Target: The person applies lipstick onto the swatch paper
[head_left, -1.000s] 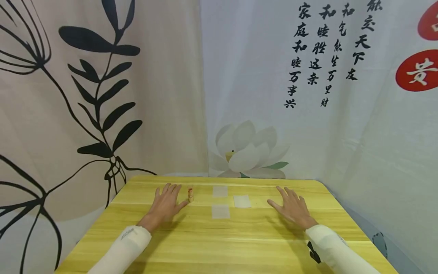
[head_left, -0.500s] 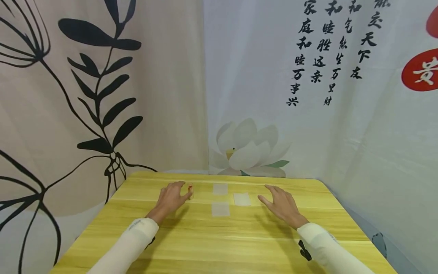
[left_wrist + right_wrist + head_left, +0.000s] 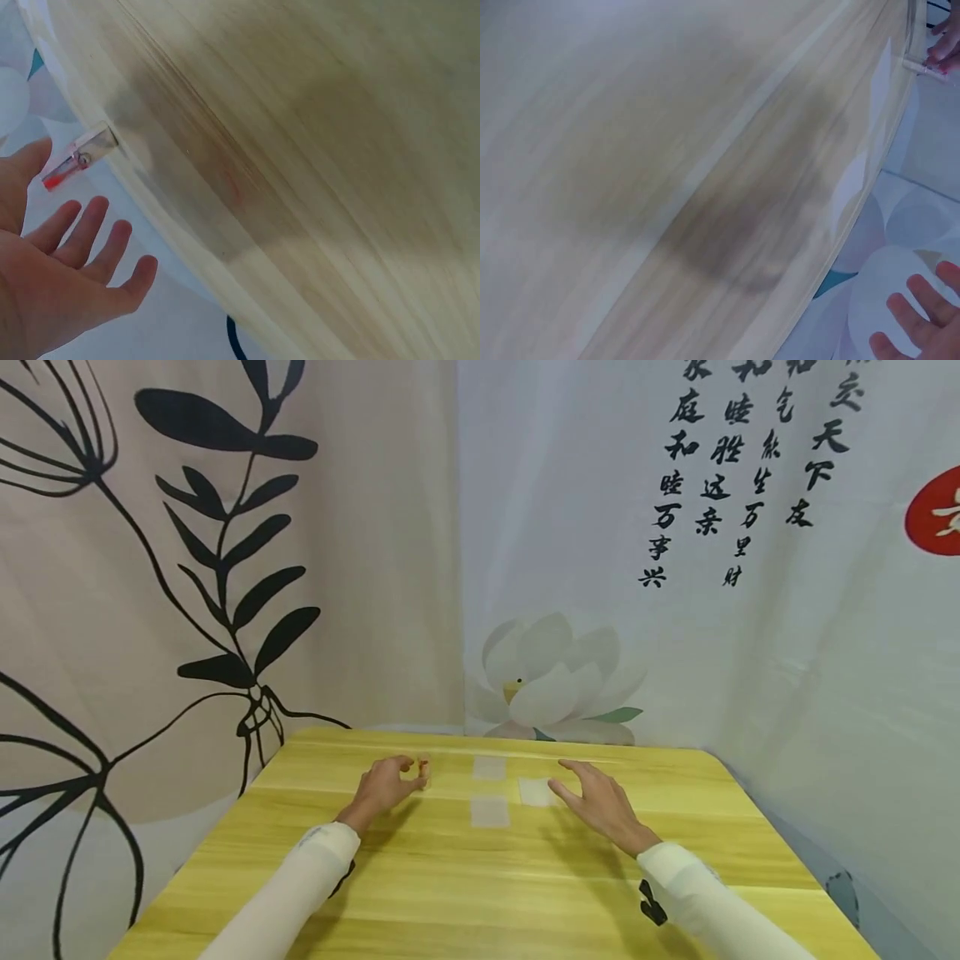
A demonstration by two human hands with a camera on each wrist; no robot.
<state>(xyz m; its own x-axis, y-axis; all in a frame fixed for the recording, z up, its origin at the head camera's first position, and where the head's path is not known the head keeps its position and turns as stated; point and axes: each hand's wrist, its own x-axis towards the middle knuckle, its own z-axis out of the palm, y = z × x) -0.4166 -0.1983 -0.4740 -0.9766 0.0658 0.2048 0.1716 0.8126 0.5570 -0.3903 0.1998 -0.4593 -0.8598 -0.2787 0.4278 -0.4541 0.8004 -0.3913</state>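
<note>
Currently both hands apart, fingers parted, over a wood-grain table (image 3: 480,893).
Left hand (image 3: 382,785): thumb and fingers loosely around a small clear upright piece (image 3: 80,156) with a red end, maybe a lighter, thumb contact unclear; right hand (image 3: 600,799): thumb at the edge of the nearest pale square (image 3: 533,792), two other pale squares (image 3: 490,812) lying between the hands.

- Sm. clear item (image 3: 80,157), blocky, red at top end, round bit approx. mid-length; upright, just beside thumb tip of L hand (image 3: 56,274); contact unclear.
- White sq. (image 3: 532,792), thin, flat, nr. thumb tip of R hand (image 3: 600,803).
</note>
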